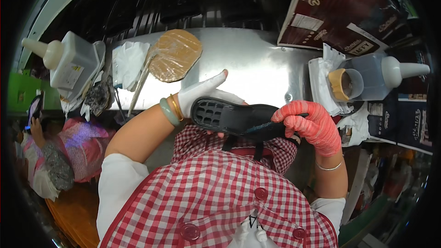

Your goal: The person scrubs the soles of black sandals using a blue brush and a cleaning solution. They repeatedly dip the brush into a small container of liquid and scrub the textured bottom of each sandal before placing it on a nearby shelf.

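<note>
**A:** So what's going on in the middle of the frame?

**B:** A black shoe sole [234, 118], tread side up, held over the person's lap just in front of the metal table [257, 64]. The left hand [202, 94], in a white glove, cups the heel end from underneath, fingers wrapped under it and thumb sticking up. The right hand [310, 126], in a red-orange glove, is closed tight around something thin and dark pressed on the toe end. Can't tell what exactly, maybe a brush.

**A:** Anything on the wrists?

**B:** A green bangle [169, 111] on the left one, right by the glove cuff.

**A:** And around them?

**B:** A checked red-and-white apron [220, 188] fills the lower centre. On the table, upper centre, a round tan disc [176, 55] wrapped in plastic, with a white rag [128, 62] beside it. Upper left there's a squeeze bottle [69, 62] lying on its side, and another squeeze bottle [376, 77] at the right edge, near a dark brown box [340, 9] at upper right.
</note>
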{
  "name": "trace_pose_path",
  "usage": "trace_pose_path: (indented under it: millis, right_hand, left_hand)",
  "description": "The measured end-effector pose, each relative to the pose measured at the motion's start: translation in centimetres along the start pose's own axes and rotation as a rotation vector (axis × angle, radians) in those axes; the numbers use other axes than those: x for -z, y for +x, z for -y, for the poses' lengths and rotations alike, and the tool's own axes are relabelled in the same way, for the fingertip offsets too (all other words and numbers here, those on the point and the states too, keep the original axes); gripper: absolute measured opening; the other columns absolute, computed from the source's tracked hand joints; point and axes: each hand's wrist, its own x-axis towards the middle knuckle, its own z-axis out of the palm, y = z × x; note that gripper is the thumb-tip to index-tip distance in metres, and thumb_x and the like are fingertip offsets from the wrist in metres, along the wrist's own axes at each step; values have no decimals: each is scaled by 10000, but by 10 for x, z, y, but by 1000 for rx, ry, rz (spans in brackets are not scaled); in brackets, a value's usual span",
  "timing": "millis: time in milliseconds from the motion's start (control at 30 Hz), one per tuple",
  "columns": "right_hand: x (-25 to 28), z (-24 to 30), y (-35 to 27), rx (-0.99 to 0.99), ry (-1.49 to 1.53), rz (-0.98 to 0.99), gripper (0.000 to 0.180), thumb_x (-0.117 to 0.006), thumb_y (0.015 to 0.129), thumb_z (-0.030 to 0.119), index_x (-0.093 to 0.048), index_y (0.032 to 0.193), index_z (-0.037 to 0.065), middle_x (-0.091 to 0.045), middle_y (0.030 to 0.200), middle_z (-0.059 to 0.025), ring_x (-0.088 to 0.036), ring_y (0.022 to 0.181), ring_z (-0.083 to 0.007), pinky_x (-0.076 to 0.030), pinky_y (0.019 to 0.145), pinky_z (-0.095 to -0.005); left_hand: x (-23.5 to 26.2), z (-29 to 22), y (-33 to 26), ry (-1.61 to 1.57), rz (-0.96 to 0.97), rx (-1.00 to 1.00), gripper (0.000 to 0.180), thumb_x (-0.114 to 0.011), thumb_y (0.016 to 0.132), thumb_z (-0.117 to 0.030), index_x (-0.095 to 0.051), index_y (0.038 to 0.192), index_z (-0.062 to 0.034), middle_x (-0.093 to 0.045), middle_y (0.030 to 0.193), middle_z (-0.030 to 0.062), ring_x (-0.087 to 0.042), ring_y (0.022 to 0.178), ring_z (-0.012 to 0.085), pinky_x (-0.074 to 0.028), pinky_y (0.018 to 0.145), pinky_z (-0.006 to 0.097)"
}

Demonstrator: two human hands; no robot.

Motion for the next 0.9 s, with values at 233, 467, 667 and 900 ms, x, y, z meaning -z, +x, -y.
trace_pose_path:
  millis: [233,467,667,900]
  right_hand:
    - [66,-6,-46,400,140,-775,293,-587,903,297,-636,992,21,-668,940,-41,-540,552,-19,-371,468,-146]
    - [118,-10,-56,316,-82,-1138,231,-621,882,233,-648,990,30,-644,909,-16,-544,653,-34,-428,545,-178]
    - [135,-27,-49,230,-8,-1129,230,-623,879,221,-649,984,18,-639,901,-23,-560,762,-58,-477,609,-195]
    - [148,-41,-49,199,4,-1082,237,-607,887,242,-645,986,30,-630,872,-30,-541,538,-63,-400,491,-175]
  left_hand:
    - [-18,-38,-23,-63,28,-563,576,-432,940,-328,-270,1396,-15,-438,1303,212,-573,1049,311,-530,803,447]
    - [-3,-8,-8,88,-163,-845,563,-449,879,-337,-359,1374,-84,-418,1376,93,-446,1213,300,-301,1035,491]
    - [-15,45,-5,-409,-174,-499,733,-245,913,-605,-325,1365,-34,-452,1316,173,-447,1200,379,-453,888,521]
    - [-25,56,-2,-468,-178,-497,572,-256,949,-516,-406,1331,-117,-521,1254,126,-520,1119,395,-502,706,469]
